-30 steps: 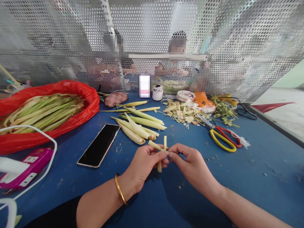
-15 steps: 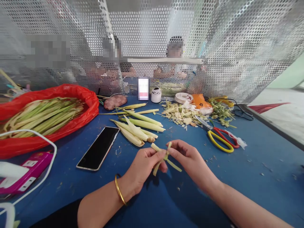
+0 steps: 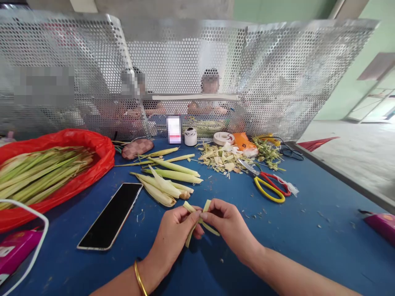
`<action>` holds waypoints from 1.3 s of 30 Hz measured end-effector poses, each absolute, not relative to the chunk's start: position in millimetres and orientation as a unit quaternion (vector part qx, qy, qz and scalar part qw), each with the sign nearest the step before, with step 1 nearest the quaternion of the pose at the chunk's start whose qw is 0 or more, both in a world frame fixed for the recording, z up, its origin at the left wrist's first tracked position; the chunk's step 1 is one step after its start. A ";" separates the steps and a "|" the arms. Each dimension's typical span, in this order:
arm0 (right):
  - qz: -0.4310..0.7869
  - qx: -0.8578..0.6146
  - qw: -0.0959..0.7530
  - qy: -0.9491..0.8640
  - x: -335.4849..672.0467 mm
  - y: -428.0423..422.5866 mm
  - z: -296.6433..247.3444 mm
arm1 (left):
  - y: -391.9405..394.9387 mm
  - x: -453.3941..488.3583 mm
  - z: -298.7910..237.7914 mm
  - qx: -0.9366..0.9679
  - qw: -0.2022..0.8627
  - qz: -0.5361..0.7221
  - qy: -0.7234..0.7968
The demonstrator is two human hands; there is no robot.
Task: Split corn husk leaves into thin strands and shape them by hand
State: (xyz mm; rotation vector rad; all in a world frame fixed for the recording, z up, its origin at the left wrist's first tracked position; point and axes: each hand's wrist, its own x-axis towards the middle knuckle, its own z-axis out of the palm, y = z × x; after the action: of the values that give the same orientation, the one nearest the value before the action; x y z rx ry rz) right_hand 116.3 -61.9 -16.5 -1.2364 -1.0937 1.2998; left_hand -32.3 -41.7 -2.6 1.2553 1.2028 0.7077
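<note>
My left hand [image 3: 174,232] pinches several pale green leaf strips [image 3: 189,237] that cross each other between thumb and fingers. From the other side my right hand [image 3: 230,224] is closed on the same crossed strips, its thumb and fingertips near the crossing. Strip ends stick out above and below the fingers; the crossing itself is partly hidden. Both hands are just above the blue table [image 3: 277,242], thumbs almost meeting. Beyond my left hand lies a bundle of pale green, husk-like leaves [image 3: 160,185]. Scissors with red and yellow handles [image 3: 270,193] lie beyond my right hand.
A red plastic bag [image 3: 106,154] of long leaves is at the left, near a phone [image 3: 111,218]. Cut scraps [image 3: 219,158], a tape roll [image 3: 224,138] and a white container [image 3: 190,137] sit before a perforated metal screen [image 3: 182,53]. People sit behind it.
The camera view has tilted up and turned right, so the table things appear lower and further left. My right fingertips have come closer to my left thumb on the strips.
</note>
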 end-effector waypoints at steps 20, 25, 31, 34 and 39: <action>0.523 -0.533 0.481 -0.460 120.2 -67.1 -9.6 | -42.5 -32.5 -0.8 0.372 0.703 0.371 0.479; 0.572 -0.519 0.502 -0.388 122.5 -67.7 -2.5 | -41.8 -31.1 7.1 0.416 0.691 0.361 0.469; 0.607 -0.502 0.505 -0.352 125.8 -68.4 -0.5 | -42.5 -32.2 11.8 0.520 0.648 0.332 0.447; 0.612 -0.496 0.501 -0.358 127.5 -69.2 -1.6 | -41.4 -33.0 9.2 0.551 0.614 0.333 0.456; 0.629 -0.482 0.491 -0.363 128.4 -70.0 2.8 | -41.5 -34.7 6.9 0.609 0.593 0.318 0.421</action>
State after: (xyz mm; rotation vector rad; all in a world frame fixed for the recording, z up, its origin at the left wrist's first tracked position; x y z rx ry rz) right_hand 128.4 -70.0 2.8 -1.1701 -0.8818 1.5266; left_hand -34.7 -41.5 6.9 1.4150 0.9798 0.7384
